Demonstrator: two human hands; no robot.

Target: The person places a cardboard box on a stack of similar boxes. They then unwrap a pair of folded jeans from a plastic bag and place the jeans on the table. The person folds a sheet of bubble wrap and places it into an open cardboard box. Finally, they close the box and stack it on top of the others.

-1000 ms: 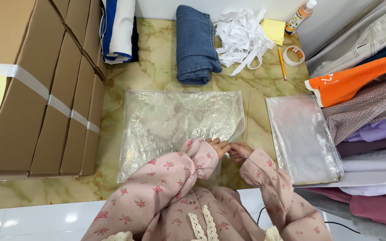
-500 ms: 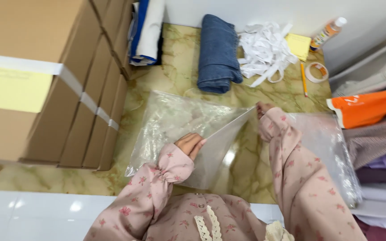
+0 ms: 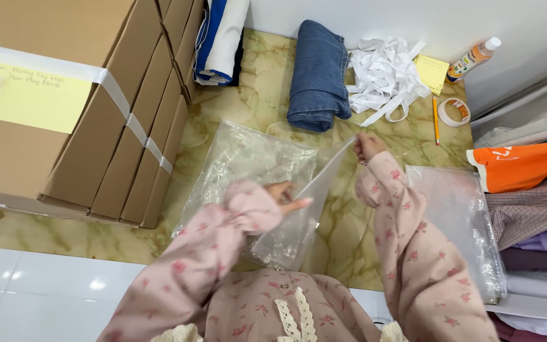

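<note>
A clear plastic bag (image 3: 299,209) is lifted off the marbled floor between both hands. My right hand (image 3: 367,145) pinches its upper corner and holds it raised. My left hand (image 3: 284,194) touches the bag's middle edge with fingers stretched flat. More crinkled clear plastic (image 3: 242,158) lies flat on the floor under and left of the lifted bag. Both arms wear pink flowered sleeves.
Taped cardboard boxes (image 3: 83,107) stand at the left. A folded denim piece (image 3: 318,76), white strips (image 3: 384,76), yellow notes (image 3: 432,71), a bottle (image 3: 473,59), pencil (image 3: 436,119) and tape roll (image 3: 456,111) lie at the back. Another clear bag (image 3: 460,221) and stacked folded clothes (image 3: 533,196) fill the right.
The hands moved from the plastic's near edge; my right hand rose up and back, lifting one bag from the flat pile. The camera view shifted closer.
</note>
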